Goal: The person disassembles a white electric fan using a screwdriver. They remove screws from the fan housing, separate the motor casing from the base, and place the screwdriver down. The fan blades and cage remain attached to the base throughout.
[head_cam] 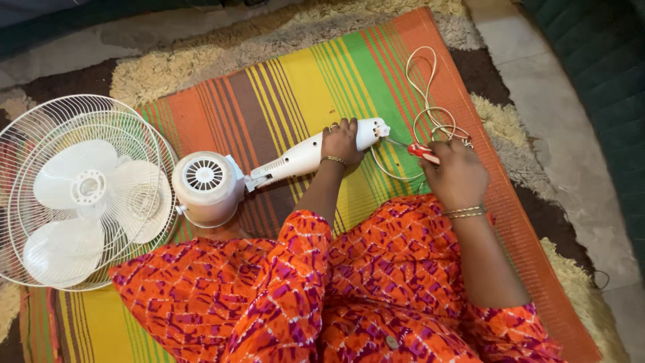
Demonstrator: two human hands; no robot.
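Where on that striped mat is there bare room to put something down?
Bare mat lies beyond the fan neck, toward the shaggy rug; another strip runs right of the cord. It is crowded near the left hand, right hand, screwdriver and fan cage.

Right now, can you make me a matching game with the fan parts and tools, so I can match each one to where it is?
Things:
1. fan neck
2. screwdriver
3. power cord
4. fan guard

Places:
A. coiled on the striped mat
B. far left, around the blades
C. under the left hand
D. in the right hand

Pairs: 1-C, 2-D, 3-A, 4-B
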